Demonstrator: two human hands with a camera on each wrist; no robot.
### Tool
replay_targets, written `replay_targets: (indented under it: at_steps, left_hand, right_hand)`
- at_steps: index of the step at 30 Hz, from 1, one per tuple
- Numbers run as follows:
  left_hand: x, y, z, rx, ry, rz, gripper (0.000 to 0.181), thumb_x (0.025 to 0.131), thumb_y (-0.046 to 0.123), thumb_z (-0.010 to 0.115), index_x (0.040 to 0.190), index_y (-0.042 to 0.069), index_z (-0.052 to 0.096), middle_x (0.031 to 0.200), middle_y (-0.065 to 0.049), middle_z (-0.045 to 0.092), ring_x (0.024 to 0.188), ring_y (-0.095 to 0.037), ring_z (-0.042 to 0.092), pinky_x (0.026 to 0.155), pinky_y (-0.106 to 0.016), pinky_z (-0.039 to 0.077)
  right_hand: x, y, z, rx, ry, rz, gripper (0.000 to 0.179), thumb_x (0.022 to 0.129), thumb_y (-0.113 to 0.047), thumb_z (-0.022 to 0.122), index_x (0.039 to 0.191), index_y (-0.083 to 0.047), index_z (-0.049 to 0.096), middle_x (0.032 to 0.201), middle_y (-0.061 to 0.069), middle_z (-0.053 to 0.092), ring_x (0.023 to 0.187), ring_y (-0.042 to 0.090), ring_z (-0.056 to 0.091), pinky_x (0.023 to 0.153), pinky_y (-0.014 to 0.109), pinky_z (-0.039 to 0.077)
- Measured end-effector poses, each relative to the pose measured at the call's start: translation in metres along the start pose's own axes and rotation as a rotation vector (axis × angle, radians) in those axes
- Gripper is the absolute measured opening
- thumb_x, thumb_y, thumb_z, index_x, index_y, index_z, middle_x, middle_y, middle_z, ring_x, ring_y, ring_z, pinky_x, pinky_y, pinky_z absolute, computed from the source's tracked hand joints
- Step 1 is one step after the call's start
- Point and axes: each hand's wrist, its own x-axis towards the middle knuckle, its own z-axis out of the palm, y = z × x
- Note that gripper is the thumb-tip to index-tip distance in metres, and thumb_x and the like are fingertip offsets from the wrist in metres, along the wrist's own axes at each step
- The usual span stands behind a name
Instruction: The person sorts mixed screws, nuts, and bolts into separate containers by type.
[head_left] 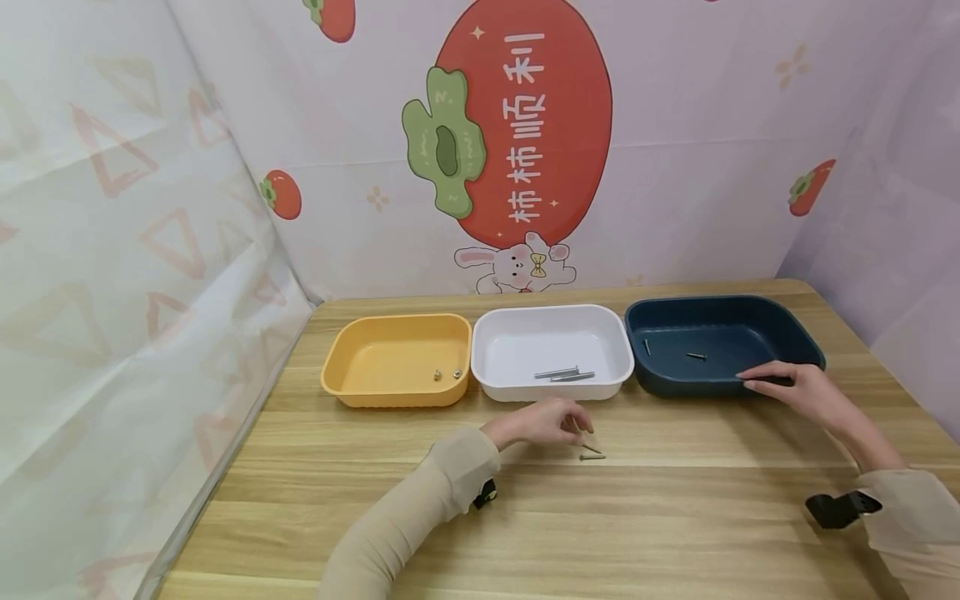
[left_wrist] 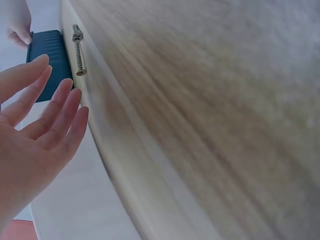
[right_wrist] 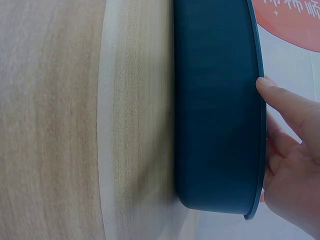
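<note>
My left hand (head_left: 542,422) hovers over the wooden table just beside two small screws (head_left: 592,457). Its fingers are relaxed and apart in the left wrist view, with nothing between them; the screws (left_wrist: 80,57) lie beyond the fingertips. At the right, my right hand (head_left: 808,390) grips the front rim of a dark blue tray (head_left: 682,387). In the right wrist view the thumb rests on the rim while the other fingers are behind it, partly hidden. Inside that tray lie two small screws (head_left: 697,357).
A white tray (head_left: 495,387) with several long bolts (head_left: 572,377) stands in the middle. Left of it, a yellow tray (head_left: 360,400) contains two small nuts (head_left: 457,374). The three trays form a row toward the back of the wooden table (head_left: 600,533), before a printed cloth (head_left: 675,208).
</note>
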Motion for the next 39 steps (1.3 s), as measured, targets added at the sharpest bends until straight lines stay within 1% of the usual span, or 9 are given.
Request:
replay_targets:
  at_steps: [4,10,13,20,24,28,33,39]
  left_hand:
    - [0.002,-0.003,0.002,0.022,-0.008,0.001,0.019,0.081,0.007,0.063,0.099,0.004,0.062,0.096,-0.003,0.062,0.083,-0.005,0.056,0.074,-0.011,0.041]
    - [0.004,-0.004,0.003,0.021,-0.027,-0.007,0.019,0.079,0.004,0.064,0.098,0.003,0.062,0.092,-0.004,0.061,0.081,-0.004,0.054,0.073,-0.010,0.041]
    - [0.005,-0.005,0.003,0.036,-0.034,-0.009,0.019,0.077,0.003,0.065,0.097,0.003,0.063,0.091,-0.003,0.062,0.079,-0.003,0.053,0.072,-0.009,0.040]
    - [0.007,-0.006,0.005,0.045,-0.047,-0.022,0.018,0.077,0.004,0.066,0.095,0.004,0.063,0.090,-0.002,0.059,0.078,-0.001,0.050,0.070,-0.007,0.038]
    - [0.008,-0.007,0.007,0.063,-0.042,-0.030,0.017,0.076,0.005,0.068,0.093,0.006,0.064,0.088,0.001,0.056,0.076,0.000,0.047,0.069,-0.007,0.037]
    - [0.009,-0.008,0.008,0.078,-0.038,-0.024,0.017,0.075,0.006,0.069,0.092,0.007,0.065,0.086,0.003,0.054,0.076,0.001,0.045,0.069,-0.007,0.036]
    - [0.010,-0.009,0.011,0.071,-0.041,-0.014,0.015,0.076,0.007,0.068,0.091,0.007,0.065,0.085,0.004,0.054,0.075,0.001,0.045,0.069,-0.007,0.036]
    - [0.012,-0.010,0.012,0.066,-0.045,-0.028,0.013,0.076,0.008,0.068,0.089,0.008,0.065,0.083,0.005,0.054,0.073,0.001,0.046,0.067,-0.008,0.037]
  right_hand:
    - [0.000,0.001,0.000,-0.003,0.001,0.001,0.024,0.085,-0.017,0.059,0.101,0.000,0.064,0.093,-0.033,0.045,0.085,-0.024,0.034,0.063,0.006,0.036]
    - [0.000,0.001,0.000,-0.007,-0.003,0.002,0.024,0.085,-0.018,0.059,0.101,0.000,0.064,0.093,-0.032,0.045,0.085,-0.024,0.034,0.063,0.006,0.036]
    - [0.000,0.001,0.001,-0.007,-0.003,-0.003,0.024,0.085,-0.018,0.059,0.101,0.000,0.064,0.093,-0.032,0.045,0.085,-0.024,0.034,0.063,0.006,0.036]
    - [0.000,0.002,0.001,-0.006,0.003,-0.008,0.023,0.085,-0.017,0.059,0.100,0.000,0.064,0.093,-0.033,0.045,0.085,-0.024,0.034,0.063,0.006,0.035]
    - [0.000,0.001,0.000,0.003,0.001,-0.006,0.023,0.085,-0.017,0.059,0.101,0.000,0.064,0.093,-0.032,0.045,0.085,-0.023,0.035,0.063,0.006,0.036]
    - [0.000,0.000,0.000,0.000,0.002,-0.008,0.023,0.085,-0.017,0.059,0.100,0.000,0.064,0.093,-0.032,0.045,0.085,-0.024,0.034,0.063,0.006,0.036]
    - [0.000,0.000,0.000,-0.014,0.003,-0.006,0.023,0.085,-0.017,0.059,0.100,0.000,0.064,0.093,-0.032,0.045,0.085,-0.024,0.034,0.063,0.006,0.036]
    - [-0.001,0.000,0.000,-0.014,0.001,-0.007,0.024,0.085,-0.017,0.059,0.101,-0.001,0.064,0.093,-0.033,0.044,0.085,-0.024,0.033,0.063,0.006,0.036]
